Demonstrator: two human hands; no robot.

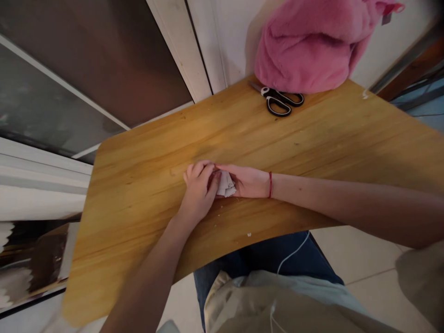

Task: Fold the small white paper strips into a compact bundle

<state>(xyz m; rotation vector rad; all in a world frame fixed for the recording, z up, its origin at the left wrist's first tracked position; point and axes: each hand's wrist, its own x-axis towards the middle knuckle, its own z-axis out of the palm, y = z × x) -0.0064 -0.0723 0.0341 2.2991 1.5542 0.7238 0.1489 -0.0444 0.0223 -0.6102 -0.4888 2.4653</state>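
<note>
"Where was the folded white paper (227, 185)?"
"Between the left grip (200, 187), which clasped it, and the right grip (250, 180), cupped around it; light, even pressure probably suited its fanned layers."

Table (138, 185) across frame centre; paper pieces (226, 185) between left hand (200, 187) and right hand (250, 181), mid-frame; on table, upper right, scissors (274, 99) lie before fabric bundle (308, 51).

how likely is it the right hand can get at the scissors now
Probably yes: flat tabletop runs from the right hand to the scissors, though that hand holds paper pieces it may need to release.
</note>
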